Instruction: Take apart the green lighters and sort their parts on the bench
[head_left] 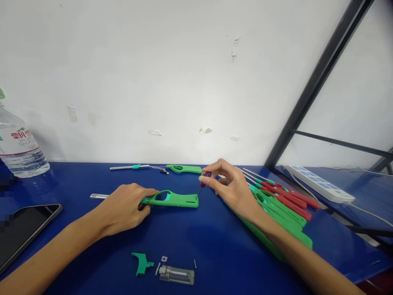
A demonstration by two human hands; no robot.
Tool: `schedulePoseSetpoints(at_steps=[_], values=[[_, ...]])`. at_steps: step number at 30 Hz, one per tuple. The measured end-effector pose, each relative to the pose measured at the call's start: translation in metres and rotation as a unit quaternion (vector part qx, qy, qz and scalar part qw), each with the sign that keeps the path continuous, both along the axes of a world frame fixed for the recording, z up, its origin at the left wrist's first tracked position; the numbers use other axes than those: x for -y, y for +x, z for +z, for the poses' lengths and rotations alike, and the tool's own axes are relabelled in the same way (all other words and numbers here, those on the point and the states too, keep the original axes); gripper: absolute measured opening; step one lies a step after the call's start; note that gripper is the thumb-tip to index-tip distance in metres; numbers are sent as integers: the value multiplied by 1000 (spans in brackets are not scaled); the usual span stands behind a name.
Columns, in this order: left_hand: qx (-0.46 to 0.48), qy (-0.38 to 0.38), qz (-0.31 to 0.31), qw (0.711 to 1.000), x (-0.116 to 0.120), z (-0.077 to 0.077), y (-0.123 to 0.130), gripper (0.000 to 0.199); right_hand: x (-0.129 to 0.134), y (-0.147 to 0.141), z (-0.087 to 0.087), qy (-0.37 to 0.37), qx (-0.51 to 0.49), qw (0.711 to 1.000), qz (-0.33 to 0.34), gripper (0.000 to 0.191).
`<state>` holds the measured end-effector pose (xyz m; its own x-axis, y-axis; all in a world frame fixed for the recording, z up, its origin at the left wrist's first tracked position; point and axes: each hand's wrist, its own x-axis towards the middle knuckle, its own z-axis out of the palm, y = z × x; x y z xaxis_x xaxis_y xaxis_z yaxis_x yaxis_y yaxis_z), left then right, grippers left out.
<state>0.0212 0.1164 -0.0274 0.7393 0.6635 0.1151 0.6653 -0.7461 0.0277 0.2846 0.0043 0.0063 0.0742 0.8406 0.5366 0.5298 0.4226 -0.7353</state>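
Observation:
A green long-neck gas lighter (179,200) lies on the blue table. My left hand (126,205) is closed around its front part, with the metal tube (98,196) sticking out to the left. My right hand (229,186) pinches a small screwdriver (203,184) with a dark red handle; its tip meets the right end of the lighter's handle. Nearer to me lie a teal trigger (142,263), a clear fuel tank (177,275) and several tiny white parts. Behind, a green handle shell (184,169) and a metal tube (129,167) with thin wires lie near the wall.
Several green and red lighters (285,194) are piled at the right, partly under my right forearm. A phone (27,229) and a water bottle (21,143) are on the left. Beyond the black metal frame (307,98) sits a white power strip (319,184).

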Motion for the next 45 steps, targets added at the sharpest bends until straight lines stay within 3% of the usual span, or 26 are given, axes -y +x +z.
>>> schedulePoseSetpoints(at_steps=[7,20,29,39,45], values=[[4,-6,-3,1000,0,0,0,53,0,1,4,-40,-13,998,49,23],[3,-9,-3,1000,2,2,0,52,-5,0,4,-52,-82,995,-4,27],[3,-1,-4,1000,-1,-2,-1,52,-11,13,-1,-36,-70,997,-15,27],[5,-8,2,1000,-2,-2,2,53,-14,21,-1,-60,-51,992,95,33],[0,-6,-9,1000,-2,-3,1,52,-10,13,-1,-33,-31,999,-6,30]])
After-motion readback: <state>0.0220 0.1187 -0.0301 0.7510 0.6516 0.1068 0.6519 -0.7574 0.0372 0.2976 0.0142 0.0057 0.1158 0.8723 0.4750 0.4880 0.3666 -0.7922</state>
